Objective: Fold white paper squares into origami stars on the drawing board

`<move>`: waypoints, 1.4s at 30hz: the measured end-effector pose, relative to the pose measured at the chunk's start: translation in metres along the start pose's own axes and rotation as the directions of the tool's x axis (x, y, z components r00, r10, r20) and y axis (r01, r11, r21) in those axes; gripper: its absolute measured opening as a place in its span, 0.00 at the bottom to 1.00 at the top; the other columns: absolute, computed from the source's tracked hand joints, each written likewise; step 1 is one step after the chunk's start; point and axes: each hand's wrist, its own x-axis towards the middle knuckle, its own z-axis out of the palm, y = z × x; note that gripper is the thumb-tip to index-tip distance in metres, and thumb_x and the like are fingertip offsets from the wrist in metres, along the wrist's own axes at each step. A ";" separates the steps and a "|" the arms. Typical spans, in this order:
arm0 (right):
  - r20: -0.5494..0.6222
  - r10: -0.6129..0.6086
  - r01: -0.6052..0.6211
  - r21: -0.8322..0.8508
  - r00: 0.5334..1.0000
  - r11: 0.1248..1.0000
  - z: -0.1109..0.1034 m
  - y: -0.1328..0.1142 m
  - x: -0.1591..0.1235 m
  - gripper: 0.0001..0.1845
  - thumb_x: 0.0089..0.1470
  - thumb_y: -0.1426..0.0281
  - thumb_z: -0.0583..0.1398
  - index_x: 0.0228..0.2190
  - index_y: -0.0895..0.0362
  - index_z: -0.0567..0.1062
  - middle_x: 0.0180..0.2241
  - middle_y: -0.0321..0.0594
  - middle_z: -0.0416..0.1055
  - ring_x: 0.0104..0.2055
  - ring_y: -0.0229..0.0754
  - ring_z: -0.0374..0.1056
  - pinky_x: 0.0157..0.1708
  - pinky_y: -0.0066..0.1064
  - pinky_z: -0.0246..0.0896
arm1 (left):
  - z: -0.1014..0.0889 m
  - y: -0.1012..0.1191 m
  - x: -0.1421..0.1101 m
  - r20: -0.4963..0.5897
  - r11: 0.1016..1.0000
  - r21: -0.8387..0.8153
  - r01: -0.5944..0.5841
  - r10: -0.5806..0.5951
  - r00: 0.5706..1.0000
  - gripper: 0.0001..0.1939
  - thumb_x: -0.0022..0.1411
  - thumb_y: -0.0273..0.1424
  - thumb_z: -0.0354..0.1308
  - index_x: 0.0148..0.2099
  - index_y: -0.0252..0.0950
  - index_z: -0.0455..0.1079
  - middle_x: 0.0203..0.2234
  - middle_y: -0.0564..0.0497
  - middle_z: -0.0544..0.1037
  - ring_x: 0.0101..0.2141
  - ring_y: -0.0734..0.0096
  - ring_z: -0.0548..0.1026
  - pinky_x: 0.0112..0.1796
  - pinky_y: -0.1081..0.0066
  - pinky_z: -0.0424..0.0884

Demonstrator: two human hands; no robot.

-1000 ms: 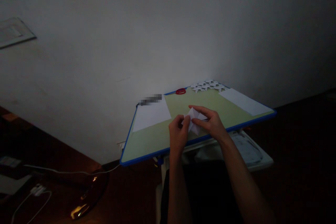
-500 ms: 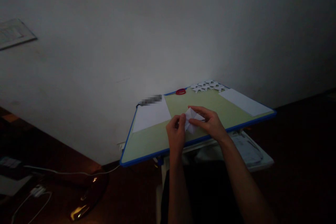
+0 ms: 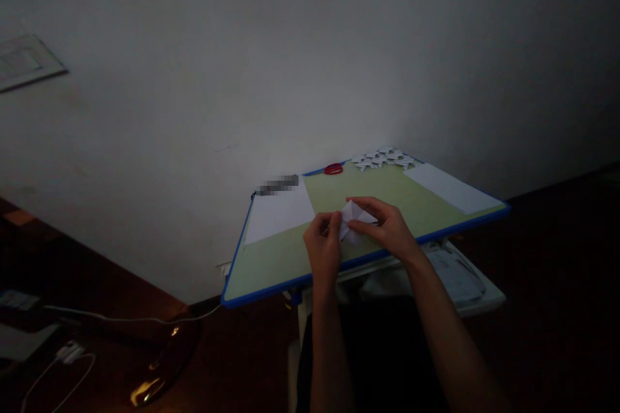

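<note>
Wall [image 3: 310, 64]: broad, matt and grey in the dim light, it rises behind everything you have in front of you, marked by a thin scratch-like line.
Floor [image 3: 237, 368]: dark reddish brown, with much of its detail lost to shadow.
Tabletop [image 3: 281, 268]: pale green, flat and smooth, with a blue rim and rounded corners; its far side is near the wall.
Left sheet [image 3: 278, 216]: plain white paper, lying flat near the tabletop's left end; a blurred dark patch covers its far edge.
Right sheet [image 3: 453, 189]: more flat white paper, a long narrow shape along the right edge.
Pale tray [image 3: 487, 300]: juts out beneath the tabletop on your right; its greyish contents are hard to make out.
Paper pieces [image 3: 385, 158]: crisp, pointed white folds grouped at the far right corner.
Right hand [image 3: 393, 229]: your thumb and fingers pinch the folded paper from the right, the grip narrow.
Left hand [image 3: 323, 248]: your fingers are curled, with the thumb pressed to the folded paper's left side in another narrow grip.
Folded paper [image 3: 352, 210]: white, creased and angular, held between your two hands above the tabletop's near edge.
Scissors [image 3: 333, 169]: red looped handles, at the far edge.
</note>
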 end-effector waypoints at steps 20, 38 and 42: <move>-0.082 -0.002 0.004 0.018 0.997 1.000 -0.001 -0.001 0.001 0.26 0.52 0.62 0.69 0.53 0.50 0.76 0.46 0.42 0.75 0.45 0.44 0.74 0.41 0.34 0.72 | 0.001 -0.008 0.002 -0.062 0.998 -0.053 0.027 -0.030 0.998 0.15 0.59 0.41 0.66 0.40 0.35 0.73 0.25 0.54 0.74 0.25 0.75 0.71 0.26 0.77 0.64; -0.059 0.005 -0.005 -0.005 0.998 1.000 -0.001 -0.004 0.001 0.15 0.53 0.66 0.67 0.44 0.52 0.80 0.41 0.40 0.79 0.37 0.42 0.72 0.37 0.33 0.68 | 0.001 -0.003 0.001 0.021 0.993 -0.113 0.040 -0.038 0.999 0.18 0.55 0.39 0.70 0.43 0.35 0.72 0.33 0.50 0.80 0.32 0.68 0.78 0.33 0.72 0.72; -0.056 -0.015 0.014 -0.021 0.998 1.000 -0.002 -0.005 0.001 0.16 0.52 0.69 0.66 0.45 0.53 0.79 0.46 0.40 0.78 0.37 0.41 0.71 0.40 0.34 0.68 | 0.002 -0.001 0.000 0.075 0.983 -0.170 0.067 -0.055 0.996 0.20 0.54 0.38 0.71 0.45 0.36 0.71 0.34 0.49 0.82 0.32 0.67 0.79 0.34 0.71 0.73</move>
